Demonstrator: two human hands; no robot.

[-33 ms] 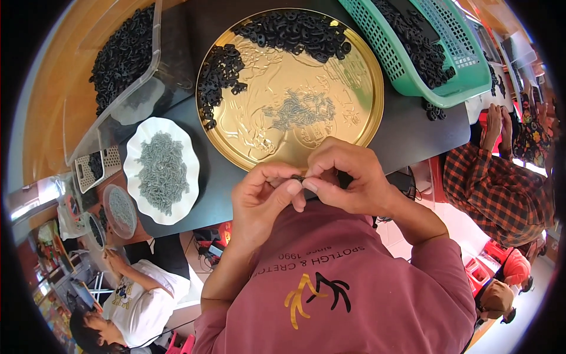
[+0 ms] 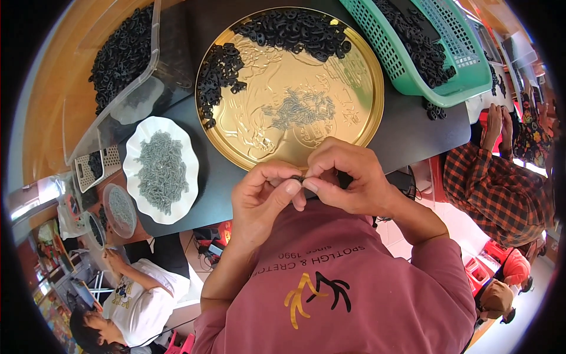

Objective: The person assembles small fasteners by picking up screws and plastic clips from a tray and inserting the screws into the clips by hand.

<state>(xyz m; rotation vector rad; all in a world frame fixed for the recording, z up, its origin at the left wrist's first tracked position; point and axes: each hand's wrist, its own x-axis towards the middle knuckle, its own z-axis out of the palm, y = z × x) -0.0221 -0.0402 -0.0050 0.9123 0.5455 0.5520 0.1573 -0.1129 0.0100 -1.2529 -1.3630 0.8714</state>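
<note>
In front of my chest, my left hand (image 2: 266, 197) pinches a small black part (image 2: 298, 178) between thumb and forefinger. My right hand (image 2: 348, 177) meets it from the other side, its thumb and forefinger closed at the part's end. Fingertips hide most of the part. Just beyond the hands lies a round gold tray (image 2: 247, 127) with a raised pattern. A loose pile of small grey screw-like pieces (image 2: 300, 109) is at its middle. Along its far and left rim are heaps of small black plastic parts (image 2: 295, 32).
Left of the tray stands a white scalloped dish (image 2: 134, 171) of grey pieces, below a clear bin (image 2: 156, 35) of black parts. A green basket (image 2: 407, 82) holds more at the far right. Other people sit at both sides, one in a checked shirt (image 2: 489, 189).
</note>
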